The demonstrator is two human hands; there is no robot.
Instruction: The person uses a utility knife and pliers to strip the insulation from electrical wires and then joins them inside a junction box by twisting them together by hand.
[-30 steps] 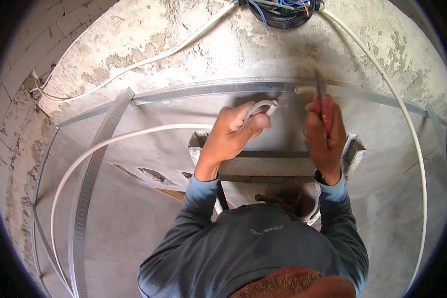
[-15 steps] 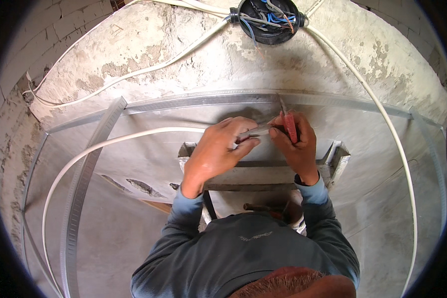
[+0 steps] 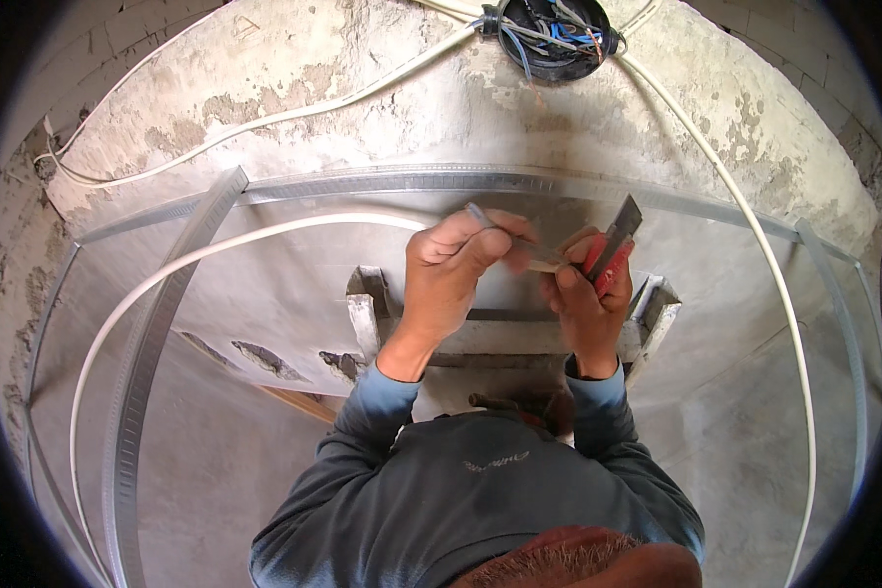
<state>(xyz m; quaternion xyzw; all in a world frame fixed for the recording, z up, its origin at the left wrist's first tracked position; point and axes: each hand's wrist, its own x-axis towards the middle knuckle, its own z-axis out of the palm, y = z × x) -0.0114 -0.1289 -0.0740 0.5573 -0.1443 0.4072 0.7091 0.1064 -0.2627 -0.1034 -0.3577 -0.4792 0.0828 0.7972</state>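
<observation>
My left hand [image 3: 451, 274] is closed around the end of a white cable [image 3: 265, 232] that arches in from the left. Thin greyish strands [image 3: 532, 249] run from its fingers across to my right fingertips; blur hides how they are joined. My right hand [image 3: 593, 312] grips a red-handled knife [image 3: 612, 267], its flat blade tilted up and to the right. The thumb and fingers of that hand also pinch the strands' end. Both hands are raised in front of my chest, a short gap apart.
A round black junction box [image 3: 531, 61] full of blue, grey and copper wires hangs on the rough wall [image 3: 363, 137] ahead. A metal profile [image 3: 392, 182] crosses below it, with another upright [image 3: 152, 372] at left. A white cable [image 3: 769, 255] droops at right. Below my hands stands a ladder-like frame [image 3: 363, 318].
The knife has turned, so its blade now leans up to the right. My left hand has shifted slightly right and up with the cable, its fingers curling closer. The view has shifted a little.
</observation>
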